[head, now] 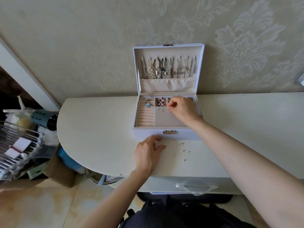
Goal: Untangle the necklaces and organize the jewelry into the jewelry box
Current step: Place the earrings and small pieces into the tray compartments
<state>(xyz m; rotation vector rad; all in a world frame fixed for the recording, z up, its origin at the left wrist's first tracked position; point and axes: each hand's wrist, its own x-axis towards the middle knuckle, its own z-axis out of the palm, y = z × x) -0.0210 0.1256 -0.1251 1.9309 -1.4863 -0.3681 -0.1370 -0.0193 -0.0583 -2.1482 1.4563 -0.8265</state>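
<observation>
A stud (167, 106), barely discernible, was pinched by the right hand (181, 107) over the jewelry box (148, 134) tray. The left hand (148, 153) was rested open on the table (98, 129). Loose studs (184, 151) were scattered at 6 o'clock of the box: judged light, tiny and best taken by the head. Necklaces (167, 68) were hung in the lid at 12 o'clock, and a blue flower (148, 104) was kept at 10 o'clock.

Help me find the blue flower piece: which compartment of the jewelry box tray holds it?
The back-left compartment, just behind the ring rolls. The blue flower lies there; the small cells beside it hold pink pieces.
</observation>
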